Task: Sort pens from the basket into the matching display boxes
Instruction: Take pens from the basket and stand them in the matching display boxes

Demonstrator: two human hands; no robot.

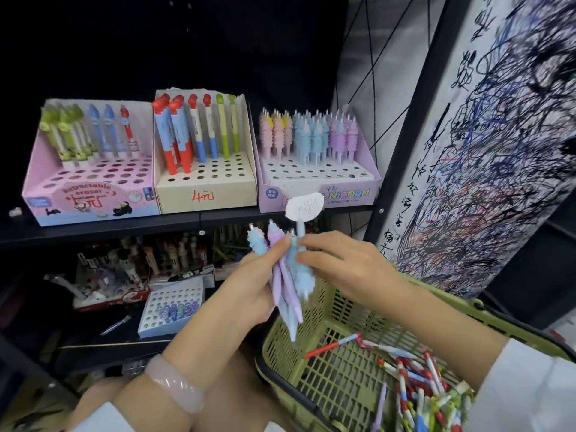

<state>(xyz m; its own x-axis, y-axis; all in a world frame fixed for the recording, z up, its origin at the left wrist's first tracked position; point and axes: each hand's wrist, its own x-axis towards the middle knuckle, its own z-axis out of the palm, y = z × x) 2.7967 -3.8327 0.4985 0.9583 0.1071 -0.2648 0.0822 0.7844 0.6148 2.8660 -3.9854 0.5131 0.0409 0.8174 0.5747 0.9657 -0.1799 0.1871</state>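
Note:
My left hand grips a bunch of fluffy pastel unicorn pens, blue and purple, held upright over the green basket. My right hand pinches one blue pen of that bunch near its top, and a white paper tag sticks up above it. Three display boxes stand on the shelf: a pink eraser-pen box at the left, a cream box marked 4 in the middle, and the lilac unicorn box at the right, directly above the hands. Several red, blue and green pens lie in the basket.
A lower shelf holds a white perforated box with a few purple pens, a red tray of mixed pens and a loose pen. A scribbled test-paper panel rises at the right behind the basket.

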